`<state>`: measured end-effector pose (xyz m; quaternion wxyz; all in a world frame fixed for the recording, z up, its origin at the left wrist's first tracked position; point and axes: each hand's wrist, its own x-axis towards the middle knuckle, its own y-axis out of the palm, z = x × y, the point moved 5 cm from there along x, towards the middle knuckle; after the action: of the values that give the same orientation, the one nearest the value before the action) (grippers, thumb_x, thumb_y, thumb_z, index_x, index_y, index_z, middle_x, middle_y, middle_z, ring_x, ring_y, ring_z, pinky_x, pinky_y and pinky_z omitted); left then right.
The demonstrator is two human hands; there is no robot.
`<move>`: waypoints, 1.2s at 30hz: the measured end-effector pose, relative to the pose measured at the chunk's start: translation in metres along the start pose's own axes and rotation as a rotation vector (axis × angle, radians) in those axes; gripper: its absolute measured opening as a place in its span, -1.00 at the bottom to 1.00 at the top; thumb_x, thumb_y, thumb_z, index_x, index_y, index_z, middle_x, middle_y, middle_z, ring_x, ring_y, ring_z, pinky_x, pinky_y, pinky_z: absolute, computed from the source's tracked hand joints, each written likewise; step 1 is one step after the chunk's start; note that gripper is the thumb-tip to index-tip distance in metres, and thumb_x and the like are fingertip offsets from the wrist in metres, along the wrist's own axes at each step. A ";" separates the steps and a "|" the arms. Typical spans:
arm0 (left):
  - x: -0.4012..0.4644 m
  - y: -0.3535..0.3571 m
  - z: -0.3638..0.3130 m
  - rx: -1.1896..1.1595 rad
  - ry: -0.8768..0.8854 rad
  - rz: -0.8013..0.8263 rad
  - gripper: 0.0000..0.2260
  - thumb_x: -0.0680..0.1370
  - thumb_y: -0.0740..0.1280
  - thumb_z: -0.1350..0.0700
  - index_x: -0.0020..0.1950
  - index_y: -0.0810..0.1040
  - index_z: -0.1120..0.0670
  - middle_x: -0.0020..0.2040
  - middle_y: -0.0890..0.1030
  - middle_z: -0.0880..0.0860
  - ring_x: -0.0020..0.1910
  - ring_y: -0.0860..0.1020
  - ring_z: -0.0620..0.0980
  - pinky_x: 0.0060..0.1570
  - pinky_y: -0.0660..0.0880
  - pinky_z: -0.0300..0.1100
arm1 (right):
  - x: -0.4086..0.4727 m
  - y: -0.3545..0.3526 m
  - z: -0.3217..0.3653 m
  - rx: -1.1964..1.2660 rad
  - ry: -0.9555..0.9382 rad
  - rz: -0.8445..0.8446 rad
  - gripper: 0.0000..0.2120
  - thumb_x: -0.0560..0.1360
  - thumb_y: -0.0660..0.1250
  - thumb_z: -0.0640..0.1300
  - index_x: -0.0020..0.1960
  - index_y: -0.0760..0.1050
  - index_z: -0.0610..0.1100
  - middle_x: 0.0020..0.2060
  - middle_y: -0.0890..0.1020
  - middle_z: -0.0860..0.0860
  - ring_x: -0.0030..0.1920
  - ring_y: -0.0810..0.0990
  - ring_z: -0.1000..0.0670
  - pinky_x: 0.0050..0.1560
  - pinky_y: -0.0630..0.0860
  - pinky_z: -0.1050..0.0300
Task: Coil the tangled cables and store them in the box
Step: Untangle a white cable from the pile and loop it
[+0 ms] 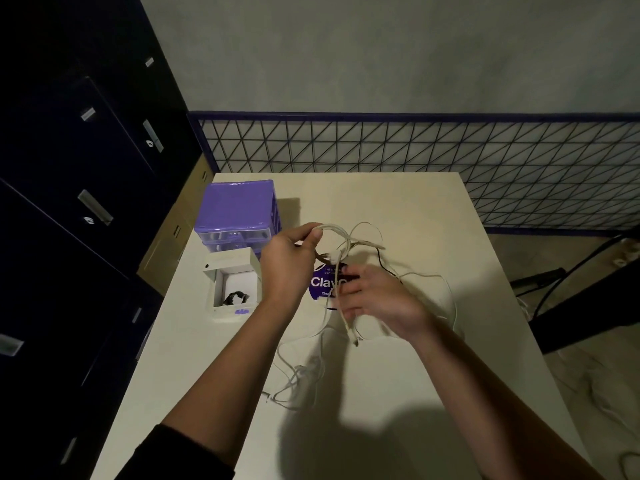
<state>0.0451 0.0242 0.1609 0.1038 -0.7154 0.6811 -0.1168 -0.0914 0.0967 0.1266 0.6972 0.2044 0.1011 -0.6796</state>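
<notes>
The left hand (289, 268) is raised above the tabletop (433, 216), fingers and thumb pinched together on the top of a pale cable loop (334, 232). It seems held high so the strands hang free and the turns can be laid one over another. The right hand (372, 299) sits lower and nearer the person, blurred; its fingers look curled around the hanging strands of the same cable, probably feeding or guiding the next turn, though I cannot make out exactly how tight the grip is.

The rest of the tangled cables (298, 379) lies slack on the tabletop: a thin pale snarl toward the near edge, below the hands, and finer loops trailing off toward the right edge. A dark cord (384, 266) runs through the bundle behind the right hand.

The small white box (232, 289) stands open close to the left edge, just beside the left forearm, with something dark already lying inside; I judge that the coil goes there. Behind it, at the far left corner, is a purple drawer unit (239, 209). A purple packet (327, 284) lies flat under the hands.

Room is good on the right half and far side of the tabletop. The box sits tight against the left edge, so a careless sweep of the forearm could nudge it off.
</notes>
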 end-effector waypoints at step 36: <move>0.000 0.023 -0.008 -0.233 -0.358 0.225 -0.75 0.59 0.10 0.32 -0.11 0.51 0.09 -0.21 0.47 0.10 -0.19 0.48 -0.01 -0.16 0.53 -0.13 | 0.011 -0.015 0.033 -0.384 -0.191 -0.332 -0.82 0.59 0.25 -0.08 -0.03 0.52 -0.19 -0.36 0.59 -0.02 -0.46 0.47 0.08 -0.38 0.42 0.24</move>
<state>0.0210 0.0229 0.1611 0.1518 -0.6515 0.7361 0.1036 -0.1101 0.0728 0.1492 0.6087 -0.0159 0.1943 -0.7691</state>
